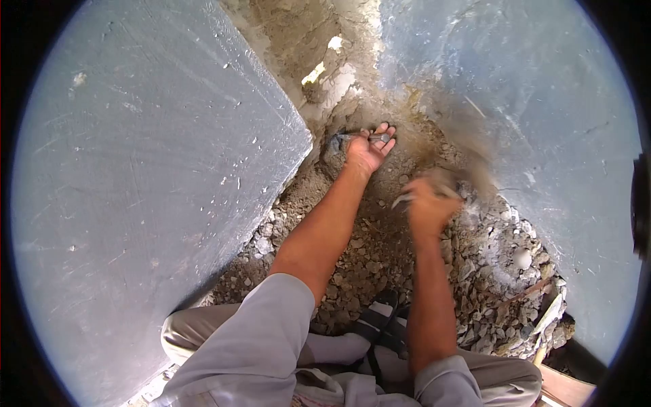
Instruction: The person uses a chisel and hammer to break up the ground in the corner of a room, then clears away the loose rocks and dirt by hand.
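Observation:
My left hand (368, 150) reaches to the foot of a rough, broken wall, palm partly up. Its fingers are curled round a metal chisel (381, 138), whose blunt end faces right while the other end points left at the broken masonry. To the right and nearer to me, my right hand (431, 205) is closed round a tool smeared by motion. It looks like a hammer (469, 146), with a brownish blur above the fist. The hammer is apart from the chisel, and its exact shape cannot be made out.
Large grey painted panels stand on the left (156, 163) and right (563, 122), narrowing the gap. Rubble (366, 261) covers the ground between them and piles up at right. My sandalled foot (376, 319) is below. A rusty rod (525, 293) lies in the rubble.

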Action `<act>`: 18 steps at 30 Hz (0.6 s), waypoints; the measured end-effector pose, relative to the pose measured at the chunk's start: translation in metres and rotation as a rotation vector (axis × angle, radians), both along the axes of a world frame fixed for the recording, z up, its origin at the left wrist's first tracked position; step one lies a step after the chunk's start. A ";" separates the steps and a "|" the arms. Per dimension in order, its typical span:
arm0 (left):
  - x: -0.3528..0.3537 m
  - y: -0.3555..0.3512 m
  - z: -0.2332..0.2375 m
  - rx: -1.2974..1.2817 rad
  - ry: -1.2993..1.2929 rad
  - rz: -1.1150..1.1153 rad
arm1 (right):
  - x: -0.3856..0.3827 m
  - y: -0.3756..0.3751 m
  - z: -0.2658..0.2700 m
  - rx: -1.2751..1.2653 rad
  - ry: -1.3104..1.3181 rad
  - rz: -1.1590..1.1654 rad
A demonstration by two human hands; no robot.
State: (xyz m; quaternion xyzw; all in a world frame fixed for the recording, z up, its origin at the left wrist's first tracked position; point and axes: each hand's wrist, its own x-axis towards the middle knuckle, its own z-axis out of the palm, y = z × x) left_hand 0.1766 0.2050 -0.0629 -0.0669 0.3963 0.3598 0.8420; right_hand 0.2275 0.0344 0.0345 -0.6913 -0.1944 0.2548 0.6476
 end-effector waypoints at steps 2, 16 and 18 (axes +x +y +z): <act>0.006 -0.012 0.000 0.002 0.034 -0.033 | 0.005 0.011 -0.031 -0.543 -0.036 0.277; 0.000 0.007 -0.020 0.102 -0.101 -0.143 | -0.005 0.009 -0.017 -0.300 0.474 0.273; 0.003 0.022 -0.006 0.082 -0.056 -0.080 | -0.001 0.005 -0.008 -0.194 0.367 0.199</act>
